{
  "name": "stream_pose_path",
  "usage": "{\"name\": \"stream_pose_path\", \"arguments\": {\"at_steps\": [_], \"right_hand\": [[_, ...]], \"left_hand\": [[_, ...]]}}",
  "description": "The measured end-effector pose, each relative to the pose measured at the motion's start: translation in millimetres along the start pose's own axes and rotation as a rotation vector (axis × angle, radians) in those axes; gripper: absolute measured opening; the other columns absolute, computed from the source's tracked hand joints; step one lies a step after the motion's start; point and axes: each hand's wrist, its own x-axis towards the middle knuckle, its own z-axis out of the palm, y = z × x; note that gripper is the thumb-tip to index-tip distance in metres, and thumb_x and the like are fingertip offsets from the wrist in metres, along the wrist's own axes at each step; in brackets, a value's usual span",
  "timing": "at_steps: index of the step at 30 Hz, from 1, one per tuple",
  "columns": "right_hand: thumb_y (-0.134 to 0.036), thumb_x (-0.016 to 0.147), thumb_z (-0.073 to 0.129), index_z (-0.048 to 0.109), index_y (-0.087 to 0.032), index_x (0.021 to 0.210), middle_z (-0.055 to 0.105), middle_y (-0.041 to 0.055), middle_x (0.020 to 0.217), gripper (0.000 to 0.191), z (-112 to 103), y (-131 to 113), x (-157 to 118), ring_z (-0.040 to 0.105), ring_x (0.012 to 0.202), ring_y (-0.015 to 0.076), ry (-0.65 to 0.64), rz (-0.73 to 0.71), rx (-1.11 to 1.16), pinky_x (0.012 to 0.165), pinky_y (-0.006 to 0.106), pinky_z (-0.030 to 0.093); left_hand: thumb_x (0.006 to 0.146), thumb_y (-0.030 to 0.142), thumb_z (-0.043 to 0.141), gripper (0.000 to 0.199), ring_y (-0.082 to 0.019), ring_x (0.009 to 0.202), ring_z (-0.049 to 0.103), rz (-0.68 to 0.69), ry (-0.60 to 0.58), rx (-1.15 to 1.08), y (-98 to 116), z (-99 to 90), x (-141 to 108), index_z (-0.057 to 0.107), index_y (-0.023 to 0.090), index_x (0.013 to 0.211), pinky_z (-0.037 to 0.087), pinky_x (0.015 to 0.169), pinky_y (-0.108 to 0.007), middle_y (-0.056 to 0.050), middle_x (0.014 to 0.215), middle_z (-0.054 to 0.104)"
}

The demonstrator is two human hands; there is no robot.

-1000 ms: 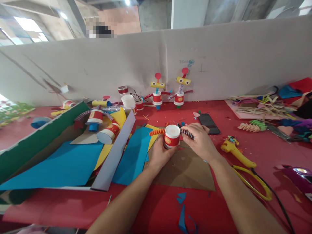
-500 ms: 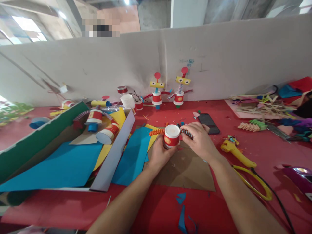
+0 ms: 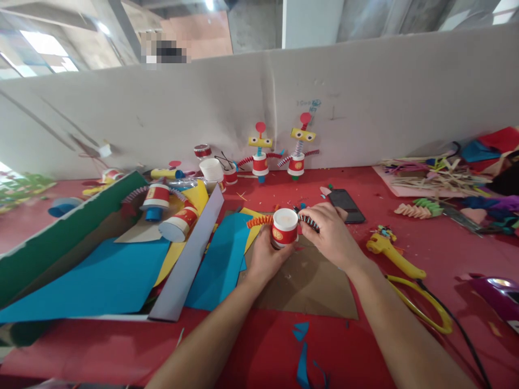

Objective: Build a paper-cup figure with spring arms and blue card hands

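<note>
one red-and-white round paper cup (image 3: 284, 228) grasped by left hand (image 3: 268, 258)
cup over brown cardboard sheet's (image 3: 310, 286) 11 o'clock side; right hand (image 3: 333, 229) pinches one dark pleated paper strip (image 3: 310, 222) at cup's 3; one orange pleated paper strip (image 3: 260, 221) at 9. two red-and-white cup figures (image 3: 260, 163) near 12.

Coloured paper (image 3: 93, 275) and cup figures (image 3: 260, 164) suggest a craft workshop.

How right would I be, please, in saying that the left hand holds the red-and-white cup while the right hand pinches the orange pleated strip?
Not quite: in the head view, the left hand does hold the red-and-white cup, but the right hand pinches the dark pleated strip, not the orange one.
</note>
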Motion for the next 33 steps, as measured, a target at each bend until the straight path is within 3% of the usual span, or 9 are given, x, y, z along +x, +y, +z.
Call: {"name": "stream_pose_path", "arguments": {"at_steps": [6, 9, 13, 16, 20, 23, 27, 30, 33], "right_hand": [[-0.031, 0.090, 0.058, 0.060, -0.019, 0.123, 0.067, 0.0101, 0.119, 0.035, -11.7, 8.4, -6.6, 0.056, 0.114, 0.0270, 0.111, 0.000, 0.104, 0.096, 0.046, 0.035], [-0.036, 0.092, 0.054, 0.060, -0.020, 0.123, 0.064, 0.0106, 0.124, 0.036, -19.4, 21.2, -15.2, 0.056, 0.116, 0.0239, 0.282, 0.136, 0.282, 0.097, 0.042, 0.040], [-0.040, 0.093, 0.048, 0.070, -0.020, 0.097, 0.072, 0.0056, 0.095, 0.030, -20.4, 41.2, -22.5, 0.065, 0.094, 0.0190, 0.647, 0.482, 0.591, 0.087, 0.036, 0.046], [-0.038, 0.085, 0.057, 0.067, -0.018, 0.073, 0.065, -0.0006, 0.068, 0.026, -20.2, 50.4, -21.1, 0.060, 0.067, 0.0126, 0.869, 0.678, 0.840, 0.070, 0.028, 0.046], [-0.031, 0.077, 0.066, 0.047, -0.019, 0.051, 0.042, -0.0086, 0.048, 0.034, -26.2, 53.2, -17.4, 0.037, 0.046, 0.0069, 1.010, 0.697, 1.042, 0.051, 0.022, 0.034], [-0.034, 0.079, 0.063, 0.047, -0.020, 0.056, 0.036, -0.0101, 0.048, 0.032, -31.3, 56.0, -18.1, 0.025, 0.043, 0.0067, 1.063, 0.714, 1.040, 0.045, 0.023, 0.026], [-0.030, 0.080, 0.057, 0.046, -0.020, 0.061, 0.042, -0.0083, 0.057, 0.024, -36.3, 65.5, -23.2, 0.023, 0.043, 0.0063, 1.132, 0.762, 0.993, 0.043, 0.023, 0.020], [-0.024, 0.078, 0.051, 0.045, -0.021, 0.063, 0.042, -0.0069, 0.060, 0.017, -39.7, 73.7, -27.0, 0.026, 0.045, 0.0071, 1.172, 0.805, 0.946, 0.045, 0.023, 0.020], [-0.013, 0.064, 0.051, 0.045, -0.023, 0.070, 0.046, -0.0051, 0.069, 0.013, -41.7, 80.7, -28.9, 0.039, 0.054, 0.0096, 1.221, 0.868, 0.877, 0.049, 0.024, 0.026]], "left_hand": [[0.072, 0.040, 0.073, 0.041, -0.021, 0.087, 0.061, -0.019, 0.003, -0.019, -4.8, 3.4, -1.8, 0.053, 0.020, 0.101, 0.047, 0.075, -0.033, -0.005, 0.097, 0.063], [0.071, 0.043, 0.074, 0.044, -0.023, 0.092, 0.061, -0.043, 0.002, -0.034, -7.2, 4.0, -1.6, 0.053, 0.020, 0.103, 0.048, 0.079, -0.034, -0.006, 0.102, 0.063], [0.069, 0.045, 0.075, 0.052, -0.024, 0.098, 0.062, -0.059, 0.001, -0.067, -9.8, 3.6, -1.0, 0.052, 0.020, 0.109, 0.048, 0.083, -0.036, -0.008, 0.108, 0.063], [0.069, 0.046, 0.076, 0.058, -0.025, 0.102, 0.061, -0.066, -0.002, -0.087, -12.1, 3.0, -0.7, 0.051, 0.021, 0.114, 0.048, 0.085, -0.037, -0.009, 0.112, 0.063], [0.068, 0.047, 0.076, 0.058, -0.026, 0.103, 0.061, -0.046, -0.010, -0.075, -14.6, 2.6, -0.5, 0.051, 0.020, 0.113, 0.047, 0.087, -0.039, -0.010, 0.113, 0.062], [0.068, 0.047, 0.076, 0.056, -0.026, 0.101, 0.061, -0.025, -0.012, -0.057, -15.6, 3.7, -1.2, 0.051, 0.020, 0.109, 0.048, 0.086, -0.040, -0.009, 0.110, 0.062], [0.064, 0.045, 0.079, 0.060, -0.026, 0.099, 0.062, -0.040, -0.010, -0.115, -17.6, 6.4, -2.7, 0.049, 0.020, 0.109, 0.049, 0.086, -0.041, -0.009, 0.108, 0.063], [0.059, 0.042, 0.083, 0.065, -0.027, 0.102, 0.063, -0.066, -0.024, -0.165, -19.2, 7.3, -3.3, 0.048, 0.021, 0.110, 0.049, 0.088, -0.042, -0.009, 0.111, 0.063], [0.054, 0.041, 0.086, 0.071, -0.030, 0.107, 0.061, -0.095, -0.024, -0.161, -20.0, 6.7, -3.9, 0.047, 0.021, 0.111, 0.048, 0.092, -0.045, -0.010, 0.113, 0.063]]}}
